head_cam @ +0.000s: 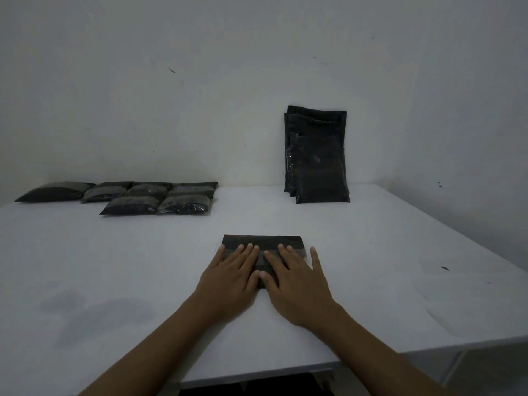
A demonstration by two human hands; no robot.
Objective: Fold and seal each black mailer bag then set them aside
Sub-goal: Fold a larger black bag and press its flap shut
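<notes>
A folded black mailer bag (261,242) lies flat on the white surface (371,252), near the front edge and about in the middle of the view. Both hands lie on top of it, side by side, palms down. The left hand (228,277) covers the bag's left part, its fingers (241,250) straight and spread a little, the tips reaching toward the bag's far edge. The right hand (294,284) covers the right part, also with straight fingers; its little finger lies off the bag's right edge on the surface. The two thumbs meet near the bag's near edge. Neither hand curls round the bag; both press flat on it. A paler band runs across the bag just under the fingertips.

At the far left of the surface, by the wall (200,81), lies a group of folded black bags (160,197), flat and close together in rows, some touching. At the far right of centre a stack of unfolded black bags (317,155) stands upright, leaning against the wall. A small dark speck (445,268) lies on the surface well to the right of the hands.
</notes>
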